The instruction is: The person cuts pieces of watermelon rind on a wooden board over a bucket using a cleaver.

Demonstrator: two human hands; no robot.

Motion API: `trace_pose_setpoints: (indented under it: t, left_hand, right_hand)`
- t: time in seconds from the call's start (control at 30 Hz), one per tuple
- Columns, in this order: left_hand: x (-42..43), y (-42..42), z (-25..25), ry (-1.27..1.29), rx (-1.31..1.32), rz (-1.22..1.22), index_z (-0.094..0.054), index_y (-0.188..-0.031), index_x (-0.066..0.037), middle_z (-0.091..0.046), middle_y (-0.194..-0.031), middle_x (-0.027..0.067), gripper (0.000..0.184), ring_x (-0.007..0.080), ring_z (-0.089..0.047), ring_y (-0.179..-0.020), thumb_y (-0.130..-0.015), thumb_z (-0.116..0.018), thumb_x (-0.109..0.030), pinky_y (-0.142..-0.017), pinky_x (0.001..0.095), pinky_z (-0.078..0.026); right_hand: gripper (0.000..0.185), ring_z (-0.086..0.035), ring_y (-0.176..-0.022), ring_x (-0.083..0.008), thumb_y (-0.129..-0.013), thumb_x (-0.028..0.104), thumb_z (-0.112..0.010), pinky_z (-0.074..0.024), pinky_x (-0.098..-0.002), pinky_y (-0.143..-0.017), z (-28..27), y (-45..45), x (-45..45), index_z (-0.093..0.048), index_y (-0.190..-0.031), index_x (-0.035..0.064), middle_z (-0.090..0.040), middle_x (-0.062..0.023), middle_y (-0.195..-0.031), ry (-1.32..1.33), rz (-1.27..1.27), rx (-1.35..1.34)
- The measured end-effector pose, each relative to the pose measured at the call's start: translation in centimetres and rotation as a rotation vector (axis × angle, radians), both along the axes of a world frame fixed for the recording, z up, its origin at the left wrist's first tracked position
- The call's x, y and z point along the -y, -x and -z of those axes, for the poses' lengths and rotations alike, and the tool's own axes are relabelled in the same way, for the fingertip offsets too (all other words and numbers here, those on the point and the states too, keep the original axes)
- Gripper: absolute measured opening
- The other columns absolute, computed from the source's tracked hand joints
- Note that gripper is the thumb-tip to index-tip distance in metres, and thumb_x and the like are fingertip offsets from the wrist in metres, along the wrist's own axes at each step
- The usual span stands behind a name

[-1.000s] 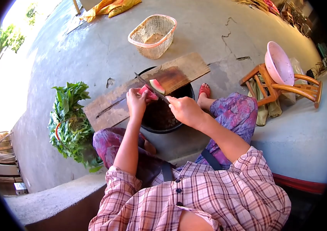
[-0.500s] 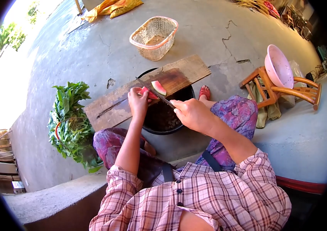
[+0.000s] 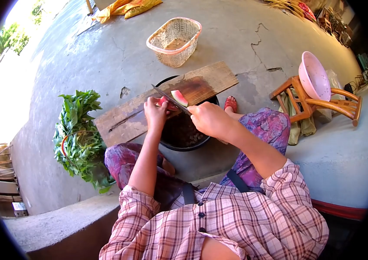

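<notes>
In my right hand is a knife, its dark blade slanting up and left over a wooden board. My left hand is closed on a piece of watermelon left of the blade. Across the blade, on its right side, a watermelon slice with red flesh and pale rind lies on the board. Beneath, a black tub carries the board across its rim; dark contents with small bits show inside. My fingers partly hide the held piece.
A pale woven plastic basket stands on the concrete floor beyond the board. Leafy greens fill a handled basket at left. At right, a pink basin rests on a wooden chair. A yellow-orange sack lies at the back.
My right hand has shifted slightly left and up with the knife, and the blade has slid a little forward. My left hand stays almost in place.
</notes>
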State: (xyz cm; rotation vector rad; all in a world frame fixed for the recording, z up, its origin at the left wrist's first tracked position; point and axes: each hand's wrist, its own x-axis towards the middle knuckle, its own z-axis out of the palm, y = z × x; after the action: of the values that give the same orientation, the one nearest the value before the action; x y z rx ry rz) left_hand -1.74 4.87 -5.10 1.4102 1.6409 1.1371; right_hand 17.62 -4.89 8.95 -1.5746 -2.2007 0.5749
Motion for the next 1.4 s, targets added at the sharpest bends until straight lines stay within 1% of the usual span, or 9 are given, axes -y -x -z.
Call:
trace_pose_setpoints:
  t: [0.23, 0.37, 0.53, 0.63, 0.73, 1.03, 1.2, 1.3, 1.4]
  left_hand:
    - [-0.1, 0.2, 0.1, 0.032, 0.023, 0.022, -0.058, -0.099, 0.007, -0.055, -0.108, 0.0154, 0.029, 0.0222, -0.069, -0.078, -0.087, -0.076, -0.012, -0.055, 0.0302, -0.061]
    - [0.0, 0.6, 1.6, -0.091, -0.032, 0.039, -0.058, -0.100, 0.008, -0.053, -0.112, 0.0156, 0.029, 0.0224, -0.068, -0.082, -0.088, -0.076, -0.012, -0.058, 0.0304, -0.062]
    - [0.6, 0.2, 0.0, -0.009, 0.084, 0.022, -0.059, -0.103, 0.009, -0.051, -0.115, 0.0159, 0.028, 0.0236, -0.068, -0.082, -0.090, -0.073, -0.011, -0.061, 0.0309, -0.062]
    - [0.9, 0.1, -0.6, 0.020, 0.130, 0.020, -0.059, -0.104, 0.009, -0.051, -0.115, 0.0160, 0.025, 0.0242, -0.069, -0.081, -0.090, -0.071, -0.009, -0.062, 0.0309, -0.062]
    - [0.6, 0.0, -0.6, 0.042, 0.147, 0.013, -0.059, -0.105, 0.009, -0.051, -0.114, 0.0157, 0.025, 0.0242, -0.070, -0.079, -0.091, -0.069, -0.008, -0.062, 0.0310, -0.062]
    - [-0.1, 0.3, 1.4, 0.027, 0.158, -0.026, -0.058, -0.100, 0.003, -0.053, -0.108, 0.0184, 0.027, 0.0274, -0.066, -0.081, -0.087, -0.074, -0.014, -0.063, 0.0352, -0.062]
    - [0.2, 0.3, 0.7, 0.040, 0.137, -0.014, -0.058, -0.097, 0.003, -0.054, -0.106, 0.0183, 0.028, 0.0286, -0.065, -0.081, -0.086, -0.076, -0.016, -0.064, 0.0362, -0.060]
    - [-0.2, 0.6, 1.2, 0.045, 0.122, 0.008, -0.059, -0.096, 0.003, -0.054, -0.106, 0.0180, 0.027, 0.0281, -0.065, -0.081, -0.086, -0.076, -0.015, -0.064, 0.0356, -0.060]
    - [0.1, 0.3, 0.8, -0.001, 0.084, 0.001, -0.055, -0.096, 0.007, -0.055, -0.107, 0.0150, 0.024, 0.0225, -0.070, -0.076, -0.091, -0.071, -0.010, -0.057, 0.0306, -0.061]
  right_hand:
    - [0.015, -0.067, -0.070, -0.0441, -0.088, 0.011, -0.057, -0.0544, -0.0522, -0.065, 3.5, 1.0, -0.9, -0.067, -0.092, 0.0004, -0.066, -0.0260, -0.074, -0.119, 0.044, -0.053]
    - [0.021, -0.066, -0.064, -0.0417, -0.089, 0.012, -0.060, -0.0533, -0.0512, -0.060, 6.3, 0.4, -0.4, -0.068, -0.103, -0.0004, -0.064, -0.0247, -0.067, -0.242, 0.029, -0.208]
    - [0.029, -0.066, -0.066, -0.0381, -0.090, 0.003, -0.061, -0.0502, -0.0430, -0.059, 4.2, -0.8, 0.1, -0.065, -0.118, -0.0027, -0.064, -0.0258, -0.074, -0.149, 0.032, -0.349]
    - [0.028, -0.066, -0.066, -0.0392, -0.091, 0.004, -0.060, -0.0500, -0.0443, -0.058, 1.5, -0.8, 0.5, -0.065, -0.118, -0.0023, -0.063, -0.0257, -0.074, -0.162, -0.010, -0.237]
    - [0.023, -0.065, -0.066, -0.0437, -0.088, 0.010, -0.061, -0.0541, -0.0507, -0.062, -0.1, -0.3, 1.3, -0.067, -0.105, -0.0037, -0.063, -0.0263, -0.069, -0.134, 0.002, -0.211]
    - [0.017, -0.066, -0.067, -0.0418, -0.091, 0.008, -0.058, -0.0532, -0.0495, -0.061, 0.2, -0.1, 2.3, -0.065, -0.105, -0.0012, -0.064, -0.0253, -0.071, -0.134, -0.020, -0.094]
    - [0.009, -0.065, -0.066, -0.0428, -0.089, 0.009, -0.059, -0.0536, -0.0505, -0.061, 0.0, 0.3, 0.9, -0.061, -0.090, 0.0000, -0.063, -0.0254, -0.068, -0.029, -0.052, -0.015]
    - [0.010, -0.065, -0.066, -0.0432, -0.088, 0.010, -0.059, -0.0537, -0.0509, -0.061, 0.7, 0.6, 0.3, -0.061, -0.089, -0.0001, -0.063, -0.0260, -0.068, -0.040, -0.037, 0.003]
    - [0.011, -0.065, -0.066, -0.0436, -0.089, 0.010, -0.059, -0.0537, -0.0513, -0.062, 0.2, 0.9, 0.3, -0.061, -0.090, -0.0006, -0.063, -0.0264, -0.069, -0.029, -0.010, 0.022]
